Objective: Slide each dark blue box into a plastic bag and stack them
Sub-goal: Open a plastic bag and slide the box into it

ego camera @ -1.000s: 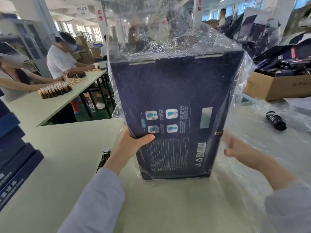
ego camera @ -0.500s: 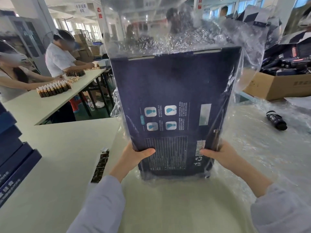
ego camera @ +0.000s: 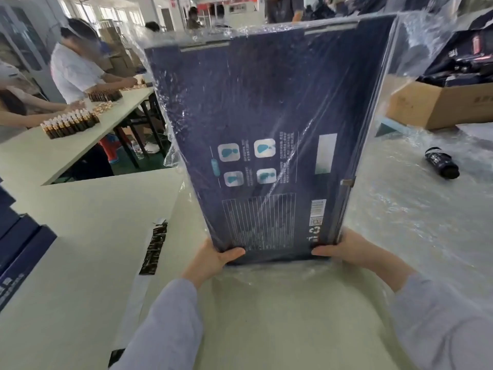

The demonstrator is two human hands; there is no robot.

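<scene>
Between both hands, upright over the pale table point(ego camera: 80, 263), stands the dark blue box point(ego camera: 266, 116), already inside the clear plastic bag point(ego camera: 416, 49). The left hand point(ego camera: 213, 259) and right hand point(ego camera: 349, 249) grip its lower corners, thumbs on the printed face. That face shows four pale icons, a ruled table and a barcode; the writing is too small to read. Left lie stacked dark blue boxes point(ego camera: 18, 249); right, a black bottle point(ego camera: 441, 162) and a cardboard carton point(ego camera: 440, 102)
</scene>
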